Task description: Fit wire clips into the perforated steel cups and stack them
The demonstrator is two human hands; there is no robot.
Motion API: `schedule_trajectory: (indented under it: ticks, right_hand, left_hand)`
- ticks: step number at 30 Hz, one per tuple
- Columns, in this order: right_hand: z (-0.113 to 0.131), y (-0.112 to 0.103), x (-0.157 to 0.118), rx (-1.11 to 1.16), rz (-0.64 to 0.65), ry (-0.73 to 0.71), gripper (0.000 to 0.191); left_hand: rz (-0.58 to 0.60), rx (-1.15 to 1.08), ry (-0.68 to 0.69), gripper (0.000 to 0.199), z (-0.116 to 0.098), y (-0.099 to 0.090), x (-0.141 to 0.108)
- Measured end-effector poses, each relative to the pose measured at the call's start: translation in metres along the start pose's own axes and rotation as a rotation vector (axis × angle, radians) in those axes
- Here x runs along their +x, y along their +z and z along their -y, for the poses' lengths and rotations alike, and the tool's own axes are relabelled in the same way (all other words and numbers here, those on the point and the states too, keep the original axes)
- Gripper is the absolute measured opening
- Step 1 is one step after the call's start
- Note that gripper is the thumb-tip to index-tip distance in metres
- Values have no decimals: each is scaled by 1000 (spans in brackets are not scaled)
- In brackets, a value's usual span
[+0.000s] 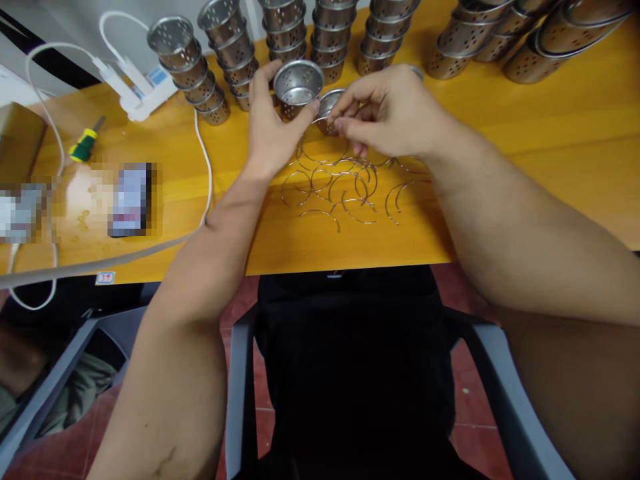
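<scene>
My left hand [275,123] is wrapped round a perforated metal cup [299,83], thumb on its near side and fingers at its left. Just to the right, my right hand [383,110] has thumb and forefinger pinched on a thin wire piece [323,121]. A smaller metal cup [330,105] is beside the fingertips, partly hidden by them. Curved thin wires [350,183] lie scattered on the yellow table [270,247] below both hands.
Stacks of perforated cups [333,33] line the back, more [463,40] at the right. On the left are a power strip [150,93], a green-yellow screwdriver [85,143], a pixelated phone [131,200] and a white cable [206,160]. Another person's leg [23,353] shows lower left.
</scene>
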State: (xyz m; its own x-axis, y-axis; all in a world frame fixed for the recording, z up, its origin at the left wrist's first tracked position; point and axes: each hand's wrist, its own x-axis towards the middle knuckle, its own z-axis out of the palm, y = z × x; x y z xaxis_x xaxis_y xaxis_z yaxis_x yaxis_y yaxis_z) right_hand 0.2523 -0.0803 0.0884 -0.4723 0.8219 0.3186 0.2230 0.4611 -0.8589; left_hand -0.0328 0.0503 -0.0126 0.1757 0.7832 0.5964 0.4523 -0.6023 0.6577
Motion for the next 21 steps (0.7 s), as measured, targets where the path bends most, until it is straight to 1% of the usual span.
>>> schedule_trajectory:
  ticks: [2, 4, 7, 9, 11, 13, 14, 16, 18, 20, 21]
  right_hand:
    - [1, 0, 0, -7, -12, 3, 31]
    - [0, 1, 2, -6, 6, -1, 33]
    - [-8, 2, 5, -19, 33, -60, 33]
    - [-16, 2, 8, -23, 40, -102, 33]
    - [-21, 1, 9, -21, 53, -115, 38]
    - [-23, 0, 9, -22, 58, -120, 44]
    - [-23, 0, 9, -23, 64, -118, 46]
    - [-22, -1, 8, -27, 74, -108, 46]
    - [-20, 0, 8, -32, 76, -99, 48]
    - [-19, 2, 8, -19, 76, -89, 50]
    - [-19, 2, 9, -7, 75, -82, 51]
  left_hand:
    - [-24, 20, -13, 102, 2, 2, 0]
    - [-69, 24, 6, 109, 6, 6, -1]
    - [-58, -55, 92, 97, 14, 10, -1]
    - [-20, -107, 117, 96, 23, 12, 1]
    - [1, -111, 75, 106, 34, 15, 5]
    - [-25, -112, 45, 115, 43, 19, 9]
    - [-31, -115, 50, 115, 47, 20, 10]
    - [-20, -110, 72, 118, 49, 19, 10]
    - [30, -90, 85, 117, 46, 15, 9]
    - [45, -85, 99, 112, 41, 12, 6]
    - [43, -89, 109, 106, 39, 11, 5]
